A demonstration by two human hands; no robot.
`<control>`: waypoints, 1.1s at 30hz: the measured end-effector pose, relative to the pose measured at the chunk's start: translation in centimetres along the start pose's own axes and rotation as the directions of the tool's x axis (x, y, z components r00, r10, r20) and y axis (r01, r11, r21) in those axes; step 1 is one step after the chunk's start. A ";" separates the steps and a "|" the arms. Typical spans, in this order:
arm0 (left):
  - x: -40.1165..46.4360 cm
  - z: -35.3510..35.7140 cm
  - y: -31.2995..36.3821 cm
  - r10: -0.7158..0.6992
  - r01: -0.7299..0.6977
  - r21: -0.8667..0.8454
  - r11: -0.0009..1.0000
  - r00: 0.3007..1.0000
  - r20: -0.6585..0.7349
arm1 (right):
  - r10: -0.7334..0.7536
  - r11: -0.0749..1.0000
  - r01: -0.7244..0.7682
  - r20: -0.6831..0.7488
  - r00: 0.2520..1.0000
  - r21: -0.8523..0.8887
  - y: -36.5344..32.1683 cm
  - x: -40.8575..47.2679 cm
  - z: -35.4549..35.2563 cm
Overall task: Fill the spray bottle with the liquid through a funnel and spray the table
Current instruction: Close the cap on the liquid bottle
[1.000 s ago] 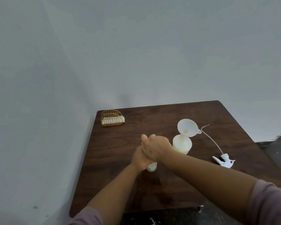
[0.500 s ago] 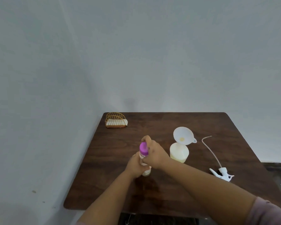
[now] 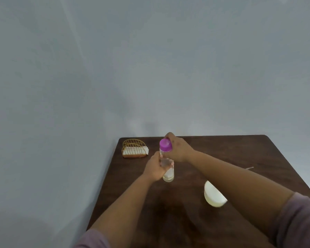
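Clear bottle [image 3: 166, 165] with purple cap [image 3: 165, 144] held upright above the table; white spray bottle [image 3: 214, 196] partly hidden, near right.

Napkin holder [image 3: 135, 149] at table [image 3: 240, 154] far-left corner, bottle [image 3: 166, 161] right of it

dark wood table [image 3: 240, 154], clear plastic bottle [image 3: 167, 167], glossy magenta cap [image 3: 165, 144], gold wire holder [image 3: 134, 148]

We record dim, flat, cool-toned light; its source cannot be told. A faint soft shadow sits on the plain grey wall [image 3: 150, 68] just above the far edge of the dark brown wooden table [image 3: 240, 153]. No glare. Overall image soft, fine detail smeared. The table's edges splay outward, wide-angle distortion; the near mauve sleeves [image 3: 299, 221] are blurred
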State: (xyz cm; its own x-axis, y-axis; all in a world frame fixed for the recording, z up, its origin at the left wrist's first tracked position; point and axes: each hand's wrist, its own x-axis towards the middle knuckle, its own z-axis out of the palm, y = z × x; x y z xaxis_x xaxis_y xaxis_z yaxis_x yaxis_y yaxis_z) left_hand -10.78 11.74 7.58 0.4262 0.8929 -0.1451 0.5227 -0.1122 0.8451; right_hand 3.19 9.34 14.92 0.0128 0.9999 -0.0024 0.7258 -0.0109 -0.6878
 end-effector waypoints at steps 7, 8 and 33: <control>8.8 -4.0 0.4 0.062 -0.061 0.076 0.995 0.998 -0.021 | -0.019 0.999 0.022 -0.060 0.998 0.042 0.4 8.4 -1.1; 9.8 -4.4 0.5 0.064 -0.061 0.091 0.994 0.998 -0.028 | -0.018 0.998 0.023 -0.086 0.996 0.059 0.7 9.2 -1.1; 21.1 -3.1 -3.4 -0.033 0.042 0.104 0.994 0.995 -0.095 | -0.074 0.997 0.075 -0.032 0.997 0.023 6.0 18.9 0.2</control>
State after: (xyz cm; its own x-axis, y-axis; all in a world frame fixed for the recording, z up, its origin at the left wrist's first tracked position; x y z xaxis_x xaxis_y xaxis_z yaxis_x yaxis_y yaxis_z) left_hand -5.82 32.32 3.21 0.3371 0.9334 -0.1231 0.6140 -0.1188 0.7803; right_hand 7.72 28.21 10.60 -0.0191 0.9972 0.0718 0.7088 0.0642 -0.7025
